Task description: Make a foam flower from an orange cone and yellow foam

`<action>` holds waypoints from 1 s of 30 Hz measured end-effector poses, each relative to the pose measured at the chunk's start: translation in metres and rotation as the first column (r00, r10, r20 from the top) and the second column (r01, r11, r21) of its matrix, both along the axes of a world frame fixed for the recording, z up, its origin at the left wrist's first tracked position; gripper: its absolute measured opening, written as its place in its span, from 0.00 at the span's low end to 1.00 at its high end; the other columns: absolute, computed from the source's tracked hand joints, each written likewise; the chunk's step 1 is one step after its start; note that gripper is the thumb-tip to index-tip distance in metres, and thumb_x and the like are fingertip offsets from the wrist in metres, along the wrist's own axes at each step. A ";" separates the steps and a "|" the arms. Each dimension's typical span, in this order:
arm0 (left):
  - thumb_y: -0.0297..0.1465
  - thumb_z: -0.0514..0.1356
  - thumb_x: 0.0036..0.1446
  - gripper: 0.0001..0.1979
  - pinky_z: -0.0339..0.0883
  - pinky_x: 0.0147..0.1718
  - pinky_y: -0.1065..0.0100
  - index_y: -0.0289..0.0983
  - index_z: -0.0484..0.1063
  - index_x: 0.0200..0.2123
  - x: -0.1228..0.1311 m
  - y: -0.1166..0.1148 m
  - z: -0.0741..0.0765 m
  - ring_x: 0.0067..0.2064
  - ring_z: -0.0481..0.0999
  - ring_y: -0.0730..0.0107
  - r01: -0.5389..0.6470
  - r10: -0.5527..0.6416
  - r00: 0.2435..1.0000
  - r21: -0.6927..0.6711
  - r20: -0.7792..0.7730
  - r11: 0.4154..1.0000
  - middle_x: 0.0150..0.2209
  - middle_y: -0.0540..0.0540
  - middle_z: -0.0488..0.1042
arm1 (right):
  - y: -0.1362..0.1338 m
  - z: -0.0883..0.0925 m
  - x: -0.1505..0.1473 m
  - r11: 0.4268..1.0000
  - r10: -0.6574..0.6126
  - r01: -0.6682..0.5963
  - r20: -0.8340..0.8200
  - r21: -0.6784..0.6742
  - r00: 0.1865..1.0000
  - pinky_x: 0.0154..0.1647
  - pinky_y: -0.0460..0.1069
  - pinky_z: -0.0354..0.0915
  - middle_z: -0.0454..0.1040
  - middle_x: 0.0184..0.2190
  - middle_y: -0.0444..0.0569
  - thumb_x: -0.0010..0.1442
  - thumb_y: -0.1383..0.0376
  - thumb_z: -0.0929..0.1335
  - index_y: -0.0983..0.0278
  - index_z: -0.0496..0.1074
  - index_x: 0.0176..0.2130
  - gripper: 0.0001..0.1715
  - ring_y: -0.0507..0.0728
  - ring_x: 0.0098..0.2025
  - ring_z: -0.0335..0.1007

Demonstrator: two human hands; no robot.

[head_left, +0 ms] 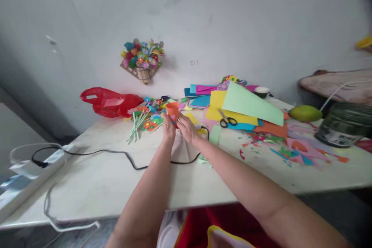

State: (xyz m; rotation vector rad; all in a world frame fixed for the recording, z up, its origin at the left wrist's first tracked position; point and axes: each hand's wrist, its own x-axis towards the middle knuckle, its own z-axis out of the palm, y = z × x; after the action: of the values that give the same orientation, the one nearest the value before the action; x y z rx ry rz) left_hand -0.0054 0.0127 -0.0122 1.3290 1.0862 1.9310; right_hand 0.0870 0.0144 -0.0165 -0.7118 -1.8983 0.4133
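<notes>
Between my hands, over the middle of the white table [116, 186], stands a small orange cup [172, 108], wider at the top, with a pink heart on its side. My left hand [167, 128] is wrapped round its left side. From the right, my right hand [186, 128] grips the cup too, its fingertips against the side. The lower part of the cup is mostly hidden by my hands. Just left of them lie colourful foam flowers [150, 125] and pale green stems [136, 126].
A black cable [128, 155] runs across the table below my hands. To the right are scissors [226, 119] on coloured sheets [252, 104], paper scraps [302, 151], a green mango-like fruit [305, 113] and a glass jar [343, 126]. A red plastic bag [112, 102] lies back left.
</notes>
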 end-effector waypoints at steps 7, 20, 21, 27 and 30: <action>0.53 0.48 0.54 0.26 0.64 0.29 0.72 0.36 0.67 0.24 0.002 -0.002 0.004 0.29 0.68 0.71 -0.024 0.022 0.998 0.028 0.067 0.999 0.26 0.45 0.71 | -0.012 0.003 -0.004 0.995 -0.020 0.019 -0.016 -0.096 1.000 0.59 0.55 0.51 0.63 0.57 0.50 0.53 0.70 0.58 0.62 0.58 0.59 0.33 0.60 0.59 0.53; 0.61 0.32 0.48 0.40 0.57 0.14 0.74 0.35 0.68 0.27 -0.013 -0.004 0.007 0.16 0.66 0.72 0.389 -0.263 0.856 -0.218 0.445 0.895 0.13 0.47 0.64 | -0.015 0.002 0.000 0.969 -0.096 0.092 -0.008 -0.229 0.995 0.59 0.58 0.51 0.58 0.59 0.57 0.50 0.61 0.67 0.66 0.53 0.61 0.42 0.62 0.61 0.53; 0.61 0.31 0.48 0.40 0.57 0.14 0.74 0.34 0.68 0.26 -0.014 -0.005 0.008 0.15 0.65 0.73 0.401 -0.266 0.850 -0.230 0.454 0.887 0.13 0.47 0.64 | -0.014 0.001 -0.001 0.969 -0.101 0.098 -0.001 -0.226 0.995 0.59 0.58 0.52 0.59 0.59 0.57 0.49 0.60 0.68 0.67 0.54 0.60 0.42 0.63 0.60 0.54; 0.59 0.32 0.51 0.39 0.54 0.12 0.75 0.33 0.67 0.25 -0.016 -0.006 0.011 0.13 0.62 0.76 0.402 -0.266 0.841 -0.217 0.471 0.889 0.13 0.47 0.64 | -0.011 -0.002 -0.003 0.957 -0.174 0.183 0.059 -0.224 0.983 0.54 0.57 0.58 0.65 0.55 0.58 0.47 0.56 0.70 0.65 0.59 0.56 0.40 0.63 0.57 0.59; 0.59 0.33 0.51 0.38 0.53 0.12 0.75 0.33 0.67 0.26 -0.017 -0.005 0.009 0.13 0.61 0.76 0.389 -0.261 0.837 -0.186 0.481 0.902 0.14 0.48 0.64 | -0.009 -0.006 -0.004 0.943 -0.194 0.214 0.100 -0.254 0.976 0.50 0.55 0.62 0.67 0.52 0.57 0.46 0.54 0.71 0.65 0.62 0.54 0.38 0.62 0.52 0.65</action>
State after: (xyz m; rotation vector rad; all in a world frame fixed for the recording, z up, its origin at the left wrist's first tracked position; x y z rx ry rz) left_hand -0.0224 0.0081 -0.0029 0.7955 0.7961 1.6377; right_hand 0.0829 0.0051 -0.0220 -1.1046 -1.8332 0.5186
